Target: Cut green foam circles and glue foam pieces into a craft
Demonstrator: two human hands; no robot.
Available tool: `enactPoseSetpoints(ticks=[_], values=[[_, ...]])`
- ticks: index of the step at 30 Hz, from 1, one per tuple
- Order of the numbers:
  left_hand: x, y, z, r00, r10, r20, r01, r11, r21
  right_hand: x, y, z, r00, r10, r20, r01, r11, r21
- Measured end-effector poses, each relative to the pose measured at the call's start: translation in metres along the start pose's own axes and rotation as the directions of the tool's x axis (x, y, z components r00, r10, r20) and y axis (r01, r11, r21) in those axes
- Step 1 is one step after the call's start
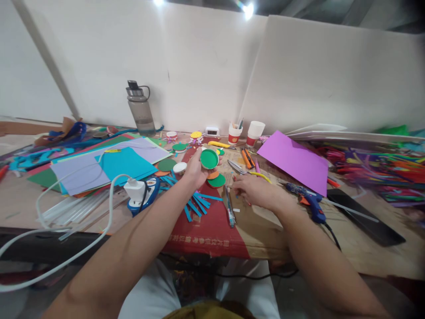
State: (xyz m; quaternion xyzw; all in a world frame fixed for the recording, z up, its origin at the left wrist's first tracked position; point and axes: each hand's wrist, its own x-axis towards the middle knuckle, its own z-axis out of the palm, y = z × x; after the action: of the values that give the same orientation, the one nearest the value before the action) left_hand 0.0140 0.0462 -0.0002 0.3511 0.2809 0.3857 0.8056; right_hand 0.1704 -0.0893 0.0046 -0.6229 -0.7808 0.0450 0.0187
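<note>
Holding a small round cup (209, 159) above the table, the left hand (196, 170) wraps its fingers around the rim and pinches it, so the flat green paper disc covering the cup's mouth faces the camera. The cup's wall shows white at the edge, smooth like thin plastic or paper. The right hand (251, 190) rests low on the brown cardboard sheet (252, 221), fingers curled toward a thin red stick (239, 191); whether they press on it I cannot tell.

Just below the held cup lie two more flat discs, one green (217, 181) and one orange (213, 175), overlapping. Narrow blue paper strips (195, 204) fan out beneath the left wrist. A slim pen (229, 208) lies beside the right hand. To the right, a blue glue gun (307, 200) rests near a matte purple sheet (294, 160). To the left, smooth coloured card sheets (109, 166) are stacked, with a white charger (135, 189) and its rubbery cable in front. A translucent grey water bottle (141, 108) stands against the wall.
</note>
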Motion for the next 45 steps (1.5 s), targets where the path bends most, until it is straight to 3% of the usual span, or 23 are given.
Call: enactPoseSetpoints(ticks=[10,21,28,33,40,45], values=[[0.004,0.001,-0.003,1.000,-0.015,0.004,0.015,1.000,-0.024,0.006,0.015,-0.005,0.995,-0.036,0.091,0.015,0.974,0.224],[0.001,0.005,0.000,1.000,-0.007,0.012,0.008,0.999,-0.038,0.004,0.013,-0.002,0.997,-0.051,0.061,0.041,0.986,0.162],[0.004,0.003,-0.004,0.996,-0.037,0.075,0.043,0.996,-0.075,-0.002,0.009,0.002,0.994,0.102,0.025,-0.103,0.994,0.028],[0.005,0.003,-0.005,0.997,-0.053,0.060,0.057,0.996,-0.063,-0.004,0.008,0.005,0.992,0.100,0.072,-0.096,0.994,-0.060],[0.003,0.001,-0.002,0.997,-0.049,0.059,0.051,0.998,-0.039,-0.001,0.000,0.000,0.991,0.039,0.125,-0.044,0.998,0.039],[0.007,-0.001,-0.005,0.995,-0.057,0.085,0.060,0.998,-0.025,0.000,0.003,0.002,0.997,0.010,0.074,-0.017,0.996,0.087]])
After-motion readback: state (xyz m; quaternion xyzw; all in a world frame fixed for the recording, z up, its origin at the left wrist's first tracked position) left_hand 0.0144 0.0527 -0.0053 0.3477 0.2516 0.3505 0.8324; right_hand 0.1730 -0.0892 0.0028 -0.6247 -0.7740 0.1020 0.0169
